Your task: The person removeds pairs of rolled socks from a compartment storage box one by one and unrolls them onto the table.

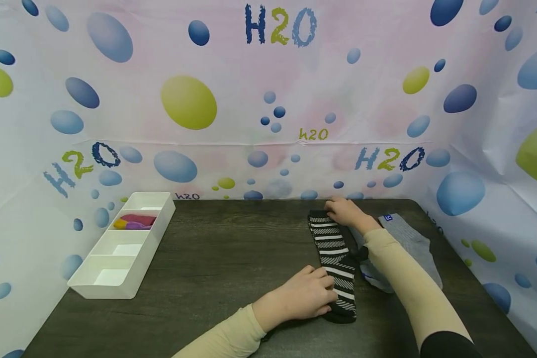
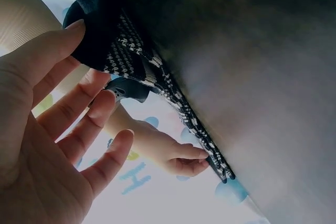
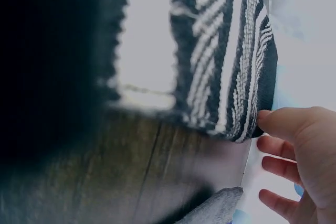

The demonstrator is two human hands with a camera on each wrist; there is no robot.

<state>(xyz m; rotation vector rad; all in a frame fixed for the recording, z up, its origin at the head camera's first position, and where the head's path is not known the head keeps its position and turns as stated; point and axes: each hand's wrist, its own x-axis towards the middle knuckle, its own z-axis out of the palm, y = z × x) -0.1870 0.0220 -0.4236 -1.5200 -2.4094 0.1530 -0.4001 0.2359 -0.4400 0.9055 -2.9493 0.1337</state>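
Observation:
A black sock (image 1: 335, 243) with white stripes lies lengthwise on the dark table, right of centre. At its near end my left hand (image 1: 302, 293) has its fingers over the left edge by the toe. In the left wrist view, the left thumb and index finger pinch the black toe (image 2: 94, 30), while the other fingers are loosely bent. My right hand (image 1: 345, 214) pinches the far cuff end, its thumb against the sock's edge in the right wrist view. Beside the sock, partly under the right forearm, lie grey socks (image 1: 409, 243) with a small blue label.
A white divided tray (image 1: 149, 253) stands at the left of the table. One compartment holds a folded red, purple and yellow cloth item (image 1: 135, 222). Behind the table (image 1: 232, 248) hangs a bubble-patterned curtain (image 1: 232, 89). A small black device (image 2: 128, 88) sits at the right wrist.

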